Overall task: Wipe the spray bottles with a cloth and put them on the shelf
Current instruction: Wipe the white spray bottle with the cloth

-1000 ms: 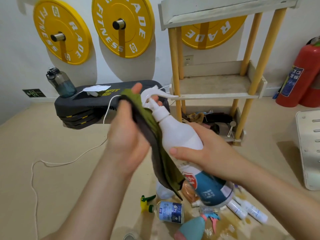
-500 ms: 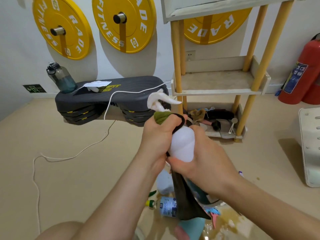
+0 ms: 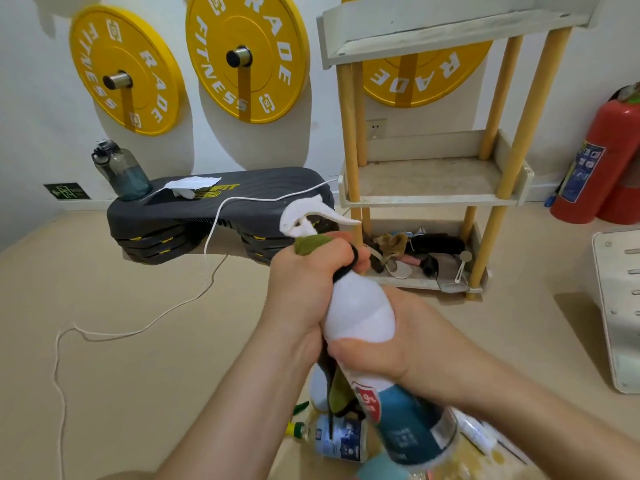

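The white spray bottle (image 3: 360, 313) sits at centre frame, tilted with its trigger head toward the upper left and its blue-labelled base toward the lower right. The left hand (image 3: 308, 282) is clenched around the neck with the green cloth (image 3: 306, 244) bunched inside the fist; the rest of the cloth hangs below the hand beside the bottle. The right hand (image 3: 384, 351) is wrapped tight around the middle of the body.

Step in hand, as judged: wiping the neck and shoulder. The shelf (image 3: 433, 181) stands in the upper right of the frame and its middle tier carries no bottles.

Risks:
- The fist sits just under the trigger; pressure there could fire a spray.
- The hanging tail of cloth dangles over the bottles on the floor and may drag or snag them.
- The floor at lower right looks wet; bottles there may be slippery to lift.

Count:
- Spray bottles held: one.
- Bottles lying on the floor (image 3: 341, 441) at lower centre: at least three, the heap being partly hidden by the arms, so the total cannot be fixed.
- Cloths in use: one.
- Yellow weight plates (image 3: 242, 57) on the wall: three.
- Fire extinguishers (image 3: 602, 157), right edge: two.
- Shelf tiers: three.
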